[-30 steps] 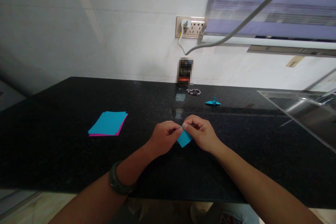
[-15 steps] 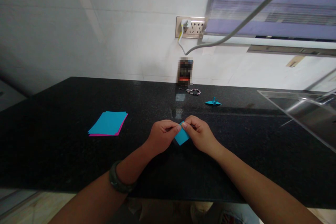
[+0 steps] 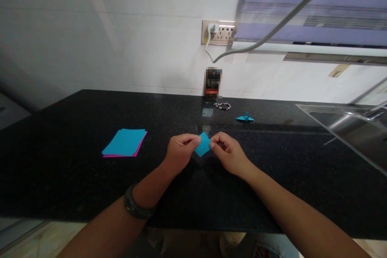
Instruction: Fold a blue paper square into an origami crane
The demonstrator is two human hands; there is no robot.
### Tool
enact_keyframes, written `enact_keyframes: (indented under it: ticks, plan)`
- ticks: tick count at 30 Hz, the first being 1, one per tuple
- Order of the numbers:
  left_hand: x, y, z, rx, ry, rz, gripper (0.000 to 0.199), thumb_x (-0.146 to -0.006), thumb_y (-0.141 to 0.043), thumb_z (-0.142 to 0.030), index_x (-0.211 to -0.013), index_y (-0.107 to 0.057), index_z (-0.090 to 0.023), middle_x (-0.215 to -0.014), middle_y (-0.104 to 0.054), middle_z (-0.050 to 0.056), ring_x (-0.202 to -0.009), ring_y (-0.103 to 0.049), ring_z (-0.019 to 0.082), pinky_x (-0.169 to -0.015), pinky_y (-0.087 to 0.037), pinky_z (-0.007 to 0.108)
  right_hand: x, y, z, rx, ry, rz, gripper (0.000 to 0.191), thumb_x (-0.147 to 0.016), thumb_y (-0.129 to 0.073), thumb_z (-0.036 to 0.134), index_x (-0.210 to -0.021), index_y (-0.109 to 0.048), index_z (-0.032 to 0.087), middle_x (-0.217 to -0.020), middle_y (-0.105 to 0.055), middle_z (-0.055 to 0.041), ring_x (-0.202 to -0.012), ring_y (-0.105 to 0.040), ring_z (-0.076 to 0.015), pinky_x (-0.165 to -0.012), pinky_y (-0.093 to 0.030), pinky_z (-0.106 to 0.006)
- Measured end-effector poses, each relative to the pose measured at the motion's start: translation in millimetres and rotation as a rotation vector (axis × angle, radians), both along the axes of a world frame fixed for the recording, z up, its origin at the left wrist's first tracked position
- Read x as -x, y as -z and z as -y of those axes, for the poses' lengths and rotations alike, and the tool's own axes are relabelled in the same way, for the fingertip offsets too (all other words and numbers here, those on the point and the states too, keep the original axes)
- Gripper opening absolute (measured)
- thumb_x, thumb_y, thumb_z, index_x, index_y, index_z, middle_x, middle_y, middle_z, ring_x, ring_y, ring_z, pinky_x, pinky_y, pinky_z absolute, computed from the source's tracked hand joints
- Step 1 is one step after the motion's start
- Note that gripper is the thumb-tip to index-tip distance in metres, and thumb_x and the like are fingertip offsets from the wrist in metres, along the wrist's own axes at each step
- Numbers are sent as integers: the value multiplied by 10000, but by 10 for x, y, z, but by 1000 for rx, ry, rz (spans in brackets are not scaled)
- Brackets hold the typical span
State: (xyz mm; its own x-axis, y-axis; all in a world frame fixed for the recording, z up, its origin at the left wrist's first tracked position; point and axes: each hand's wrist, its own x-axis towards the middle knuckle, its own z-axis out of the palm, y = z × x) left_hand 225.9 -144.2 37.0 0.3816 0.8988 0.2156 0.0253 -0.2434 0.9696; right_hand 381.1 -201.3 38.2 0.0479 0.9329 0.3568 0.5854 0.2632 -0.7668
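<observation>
A small blue paper square [image 3: 202, 145], turned cornerwise like a diamond, is held between my two hands above the dark counter. My left hand [image 3: 182, 151] pinches its left corner between thumb and fingers. At the right corner, my right hand [image 3: 228, 151] has its thumb and fingertips closed on the paper. Off to the left lies a stack of blue sheets [image 3: 125, 142] with a pink sheet [image 3: 137, 151] showing beneath. A folded blue paper bird [image 3: 245, 118] stands behind my right hand.
On the black counter [image 3: 75, 181], a bead string [image 3: 223, 106] lies before a small blurred upright object [image 3: 213, 83] at the wall. A steel sink [image 3: 359, 129] is at the right. A cable [image 3: 272, 34] hangs from the wall socket [image 3: 225, 33].
The blue square has moved slightly left and away from me, with more of its surface showing. My left hand has shifted left, so the hands are farther apart.
</observation>
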Motion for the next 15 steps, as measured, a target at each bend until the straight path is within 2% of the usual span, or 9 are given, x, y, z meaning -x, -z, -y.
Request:
enact_keyframes:
  ticks: [7,9,12,15]
  plan:
    - [5,14,-40,16,-116,37,208,-706,-598,-318,-735,-667,-124,-656,-640,19,-606,-547,130,-572,-437,239,-98,51,-60,54,74,-70,114,-768,-490,246,-694,-534,170,-653,-511,0,-605,-456,-120,-550,-364,-237]
    - [-1,-4,-28,2,-38,-29,212,-720,-581,-313,-732,-667,-119,-653,-639,24,-606,-552,132,-570,-436,238,-92,40,-65,47,81,-133,145,-784,-478,285,-741,-554,170,-682,-531,-9,-634,-478,-127,-570,-380,-240]
    - [-16,-30,12,-92,151,-149,210,-744,-549,-292,-702,-668,-124,-646,-631,28,-612,-553,131,-572,-429,231,-35,0,-45,44,8,-189,176,-792,-481,329,-805,-566,175,-718,-544,-15,-654,-489,-127,-577,-392,-235]
    - [-24,-29,38,-204,232,-232,222,-763,-523,-280,-681,-665,-130,-639,-617,31,-606,-541,125,-569,-419,230,22,-16,-18,38,-17,-139,157,-778,-510,316,-720,-546,174,-652,-506,2,-608,-459,-114,-547,-375,-224]
